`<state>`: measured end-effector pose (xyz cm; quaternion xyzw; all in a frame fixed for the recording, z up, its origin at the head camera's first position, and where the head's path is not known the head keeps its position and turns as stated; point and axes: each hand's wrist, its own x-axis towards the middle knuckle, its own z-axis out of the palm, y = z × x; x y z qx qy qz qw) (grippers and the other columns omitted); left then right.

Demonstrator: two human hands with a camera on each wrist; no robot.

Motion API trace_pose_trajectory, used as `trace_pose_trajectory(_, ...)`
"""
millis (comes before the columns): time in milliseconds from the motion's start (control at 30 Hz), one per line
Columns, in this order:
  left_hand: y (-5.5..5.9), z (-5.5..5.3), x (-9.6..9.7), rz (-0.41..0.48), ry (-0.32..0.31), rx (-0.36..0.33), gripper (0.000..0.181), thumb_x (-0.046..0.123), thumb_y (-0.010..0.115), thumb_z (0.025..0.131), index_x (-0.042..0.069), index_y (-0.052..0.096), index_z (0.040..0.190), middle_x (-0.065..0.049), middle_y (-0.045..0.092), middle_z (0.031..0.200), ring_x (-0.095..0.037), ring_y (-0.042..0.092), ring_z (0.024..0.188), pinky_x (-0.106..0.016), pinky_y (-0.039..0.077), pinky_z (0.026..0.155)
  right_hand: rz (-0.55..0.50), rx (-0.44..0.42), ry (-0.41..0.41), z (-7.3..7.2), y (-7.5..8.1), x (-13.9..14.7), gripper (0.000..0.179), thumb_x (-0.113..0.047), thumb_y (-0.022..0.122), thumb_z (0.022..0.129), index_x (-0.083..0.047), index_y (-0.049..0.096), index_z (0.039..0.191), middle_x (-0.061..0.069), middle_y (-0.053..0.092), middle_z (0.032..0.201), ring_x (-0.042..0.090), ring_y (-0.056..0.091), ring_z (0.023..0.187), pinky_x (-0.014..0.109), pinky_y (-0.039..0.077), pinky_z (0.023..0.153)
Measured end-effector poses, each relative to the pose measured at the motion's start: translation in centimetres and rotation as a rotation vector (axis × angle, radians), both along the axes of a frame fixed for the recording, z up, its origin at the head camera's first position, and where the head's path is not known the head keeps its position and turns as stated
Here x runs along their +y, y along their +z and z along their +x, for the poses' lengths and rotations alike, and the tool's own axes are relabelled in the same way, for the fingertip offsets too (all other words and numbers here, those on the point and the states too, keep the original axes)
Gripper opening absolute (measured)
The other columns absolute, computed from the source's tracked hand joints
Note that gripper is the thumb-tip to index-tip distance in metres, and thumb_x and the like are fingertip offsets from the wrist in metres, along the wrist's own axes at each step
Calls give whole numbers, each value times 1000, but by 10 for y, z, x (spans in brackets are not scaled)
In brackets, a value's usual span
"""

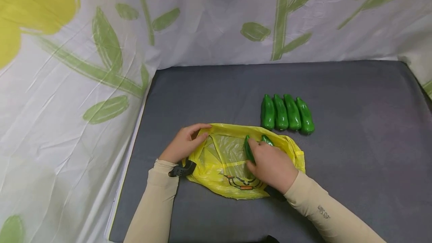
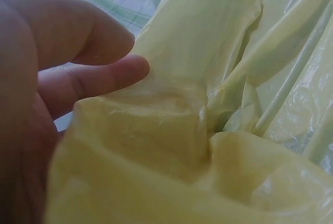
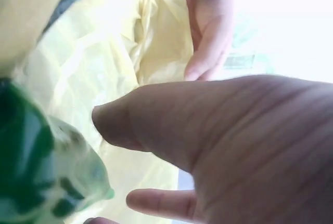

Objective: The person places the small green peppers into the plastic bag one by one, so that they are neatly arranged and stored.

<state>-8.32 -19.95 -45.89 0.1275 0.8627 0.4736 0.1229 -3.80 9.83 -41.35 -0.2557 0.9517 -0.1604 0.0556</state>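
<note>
Ideally, your left hand, fingers spread, braces the crumpled yellow plastic bag; right hand, fingers parted, avoids snagging.

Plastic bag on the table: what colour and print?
The plastic bag is yellow with black and orange print; it shows best in the head view.

Took place at a screened tabletop workspace; showed a dark grey table bordered by flower-patterned white sheeting; could not be identified by room type.
</note>
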Motion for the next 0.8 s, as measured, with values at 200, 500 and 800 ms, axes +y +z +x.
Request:
trace_pose_trajectory(200,-3,5,-2,0,-10,-3,35,28,62,109,21,66,143,-2,68,138,-19,53,73,-36,48,75,-32,41,-45,1,2,4,49,-22,81,91,3,62,128,6,56,71,16,48,52,33,41,44)
trace_pose_trajectory(500,-4,0,0,13,-7,10,33,25,63,108,20,67,141,-2,67,139,-17,60,83,-36,50,79,-35,89,-136,-17,16,28,48,-30,78,94,1,66,129,9,66,77,15,51,51,32,37,40)
trace_pose_trajectory(800,-4,-1,-1,24,1,12,33,26,63,108,20,68,140,-3,68,138,-19,63,89,-39,51,81,-67,37,-226,-36,31,50,48,-31,72,99,0,65,135,11,73,86,19,61,62,34,40,41)
